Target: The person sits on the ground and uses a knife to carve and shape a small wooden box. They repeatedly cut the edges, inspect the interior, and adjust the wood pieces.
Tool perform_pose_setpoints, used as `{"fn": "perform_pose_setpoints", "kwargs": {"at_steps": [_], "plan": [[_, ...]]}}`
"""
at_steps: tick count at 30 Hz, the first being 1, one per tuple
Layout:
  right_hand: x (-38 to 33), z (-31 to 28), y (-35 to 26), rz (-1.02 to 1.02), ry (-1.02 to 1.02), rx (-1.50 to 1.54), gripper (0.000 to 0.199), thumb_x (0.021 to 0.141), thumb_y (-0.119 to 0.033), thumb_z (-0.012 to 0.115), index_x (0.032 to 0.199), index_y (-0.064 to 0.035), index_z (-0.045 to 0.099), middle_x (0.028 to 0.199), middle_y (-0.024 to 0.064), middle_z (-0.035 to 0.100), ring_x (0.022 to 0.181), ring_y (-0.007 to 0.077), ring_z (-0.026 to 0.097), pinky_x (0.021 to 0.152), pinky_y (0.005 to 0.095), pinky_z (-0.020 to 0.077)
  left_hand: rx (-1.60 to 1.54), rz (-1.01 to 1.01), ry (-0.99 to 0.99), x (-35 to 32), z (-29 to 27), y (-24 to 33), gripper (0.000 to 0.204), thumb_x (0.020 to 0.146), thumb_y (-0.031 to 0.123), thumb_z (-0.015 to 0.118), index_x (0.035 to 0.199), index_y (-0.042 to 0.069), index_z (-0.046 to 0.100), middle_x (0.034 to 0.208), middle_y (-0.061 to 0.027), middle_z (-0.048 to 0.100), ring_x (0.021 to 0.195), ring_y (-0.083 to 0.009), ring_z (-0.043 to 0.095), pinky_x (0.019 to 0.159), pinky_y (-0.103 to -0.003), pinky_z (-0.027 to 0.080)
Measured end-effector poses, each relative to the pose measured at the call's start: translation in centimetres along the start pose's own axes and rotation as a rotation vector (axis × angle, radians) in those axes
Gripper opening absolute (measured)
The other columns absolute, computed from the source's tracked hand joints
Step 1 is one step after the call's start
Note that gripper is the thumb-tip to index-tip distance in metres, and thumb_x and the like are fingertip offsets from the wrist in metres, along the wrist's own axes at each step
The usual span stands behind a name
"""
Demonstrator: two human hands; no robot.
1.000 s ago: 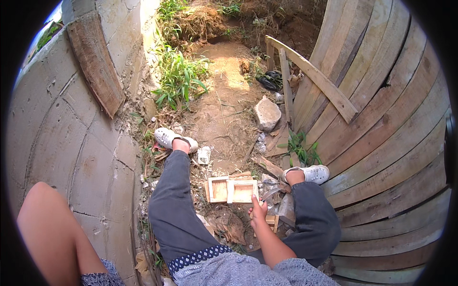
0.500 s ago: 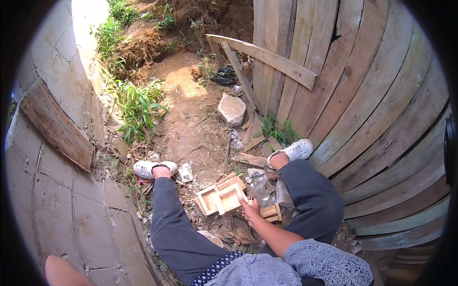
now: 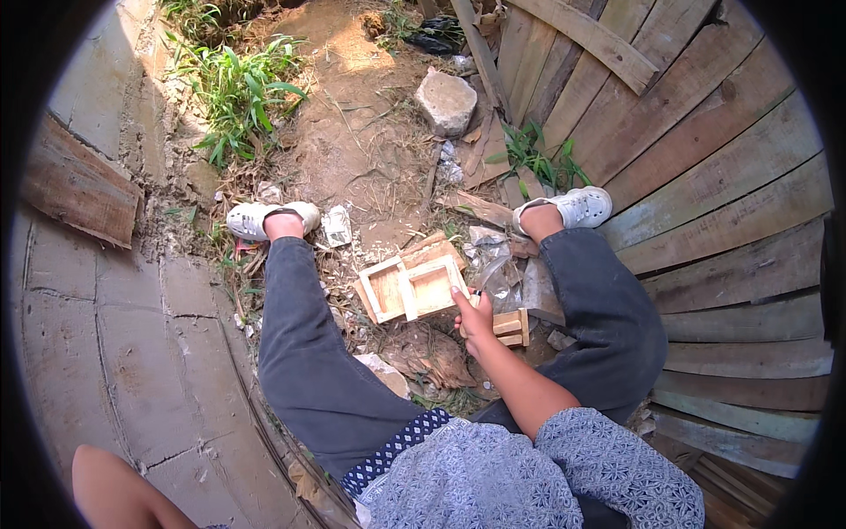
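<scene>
My right hand [image 3: 477, 319] is closed on the right edge of a small pale wooden frame [image 3: 408, 298], thumb on top. This shallow frame has two square compartments side by side, open upward, set slightly askew. A small dark thing shows by the fingers, too small to name. Beneath the frame lies a rough wooden board [image 3: 435, 251]. Just right of my right hand sits a small slatted wooden piece [image 3: 511, 327]. My left arm shows only as a bent elbow [image 3: 110, 489] at the lower left; the left hand is out of view.
My legs spread around the work, with white clogs [image 3: 564, 210] on the feet. A plank fence [image 3: 705, 203] stands right, a grey block wall [image 3: 115, 353] left. Ahead are a pale stone [image 3: 446, 103], grass [image 3: 242, 93], wood scraps and clear plastic [image 3: 499, 280].
The view has tilted downward, so the ground and my feet sit higher in the picture. My right hand keeps its hold on the wooden frame.
</scene>
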State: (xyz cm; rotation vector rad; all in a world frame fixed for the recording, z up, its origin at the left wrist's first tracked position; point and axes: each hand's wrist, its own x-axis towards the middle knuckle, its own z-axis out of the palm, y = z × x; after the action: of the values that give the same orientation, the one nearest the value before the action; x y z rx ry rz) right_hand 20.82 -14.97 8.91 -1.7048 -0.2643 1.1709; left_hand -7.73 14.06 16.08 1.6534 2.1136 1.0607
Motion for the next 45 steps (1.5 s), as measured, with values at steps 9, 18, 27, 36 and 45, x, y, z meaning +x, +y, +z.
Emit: {"fn": "perform_pose_setpoints", "kwargs": {"at_steps": [9, 18, 27, 36, 45], "plan": [[0.9, -0.5, 0.4, 0.006, -0.001, 0.08, 0.061, 0.086, -0.04, 0.081, 0.124, -0.0042, 0.05, 0.093, 0.005, 0.06, 0.057, 0.0097, 0.052, 0.049, 0.0259, 0.0453, 0.023, 0.022, 0.006, 1.2, 0.6, -2.5, 0.046, 0.108, 0.036, 0.044, 0.133, 0.0, 0.057, 0.129, -0.0129, 0.063, 0.102, -0.0199, 0.063, 0.09, -0.036, 0.051], [3.5, -0.2, -1.5, -0.026, -0.02, 0.039, 0.056, 0.086, -0.037, 0.082, 0.121, -0.0058, 0.052, 0.091, 0.0047, 0.061, 0.059, 0.0082, 0.052, 0.046, 0.0242, 0.0442, -0.581, 0.448, 0.441, -6.1, -17.3, 6.1, 0.046, 0.108, 0.036, 0.043, 0.131, 0.0, 0.058, 0.127, -0.0124, 0.064, 0.098, -0.0188, 0.064, 0.087, -0.036, 0.052], [9.3, -3.5, -3.9, -0.123, 0.122, -0.124, 0.053, 0.086, -0.037, 0.082, 0.118, -0.0041, 0.055, 0.088, 0.0034, 0.061, 0.057, 0.0095, 0.053, 0.048, 0.0251, 0.0459, 0.098, 0.129, -0.592, -20.0, 2.1, -5.0, 0.075, 0.086, 0.04, 0.075, 0.143, 0.0, 0.047, 0.131, -0.0278, 0.054, 0.118, -0.0435, 0.059, 0.098, -0.047, 0.05], [8.9, -4.2, -1.3, -0.17, 0.163, -0.249, 0.055, 0.089, -0.042, 0.078, 0.118, -0.0017, 0.055, 0.088, 0.0057, 0.062, 0.055, 0.0112, 0.055, 0.047, 0.0257, 0.046, -0.003, 0.04, -0.665, -20.1, 5.9, -7.9, 0.066, 0.081, 0.02, 0.079, 0.137, 0.0, 0.05, 0.125, -0.0262, 0.06, 0.117, -0.0426, 0.061, 0.099, -0.047, 0.05], [7.2, -3.1, -2.5, -0.145, 0.026, -0.163, 0.049, 0.091, -0.044, 0.076, 0.114, -0.0051, 0.057, 0.084, 0.0014, 0.06, 0.054, 0.0078, 0.052, 0.047, 0.0244, 0.046, -0.07, 0.153, -0.502, -19.8, 5.7, -5.2, 0.068, 0.087, 0.035, 0.075, 0.139, -0.002, 0.051, 0.125, -0.0217, 0.059, 0.101, -0.0335, 0.065, 0.09, -0.042, 0.053]]}}
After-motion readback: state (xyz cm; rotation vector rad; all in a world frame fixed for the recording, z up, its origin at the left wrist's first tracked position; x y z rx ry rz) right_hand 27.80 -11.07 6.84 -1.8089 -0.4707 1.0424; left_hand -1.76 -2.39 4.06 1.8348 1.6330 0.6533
